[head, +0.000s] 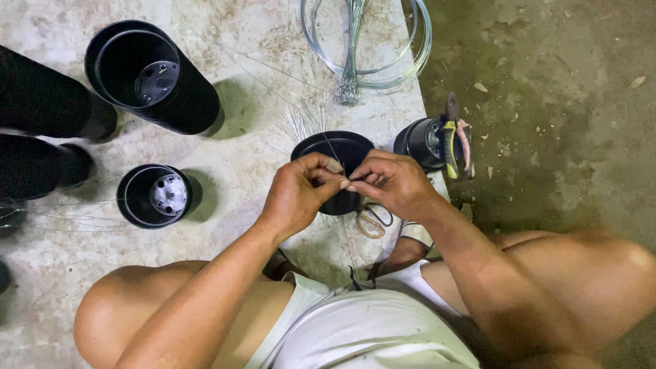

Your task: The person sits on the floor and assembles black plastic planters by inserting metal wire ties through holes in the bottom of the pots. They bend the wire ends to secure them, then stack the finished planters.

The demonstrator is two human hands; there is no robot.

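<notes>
My left hand [301,190] and my right hand [393,181] meet fingertip to fingertip over a black plastic pot [335,147] on the concrete floor. Both pinch a thin silver wire [333,152] that runs up from between the fingers across the pot's rim. More thin wire strands [297,123] fan out from the pot's far left side. My bare knees frame the bottom of the view.
A stack of larger black pots [154,75] lies at the upper left, a small black pot [154,196] at the left. A coil of wire [369,41] lies at the top. Pliers [456,140] rest on another black pot [420,142]. Scissors [372,220] lie under my right wrist.
</notes>
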